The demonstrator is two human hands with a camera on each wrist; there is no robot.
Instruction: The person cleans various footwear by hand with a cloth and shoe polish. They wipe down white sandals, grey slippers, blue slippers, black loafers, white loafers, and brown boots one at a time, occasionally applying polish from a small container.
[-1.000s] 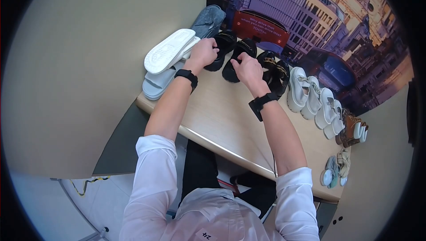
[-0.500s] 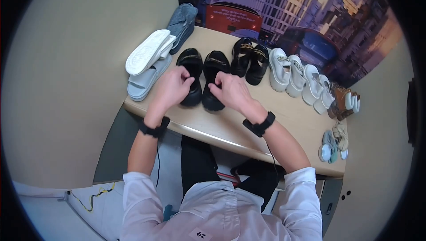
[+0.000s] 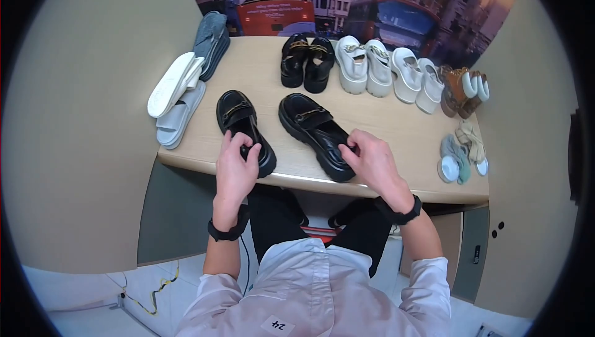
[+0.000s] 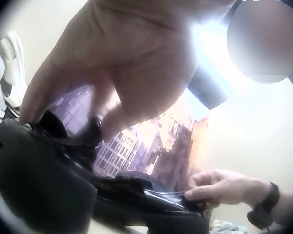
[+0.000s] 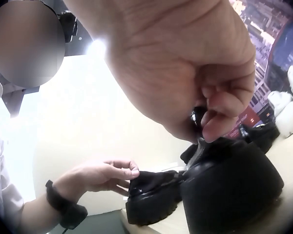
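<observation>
Slippers point(image 3: 171, 86) and boots point(image 3: 457, 92) flank the nearer black loafers point(image 3: 315, 135).

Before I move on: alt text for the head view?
A person's left fingers and right fingers each hold the back of a black loafer at a table. Behind are more black shoes, white shoes and brown boots; slippers sit at left.
</observation>
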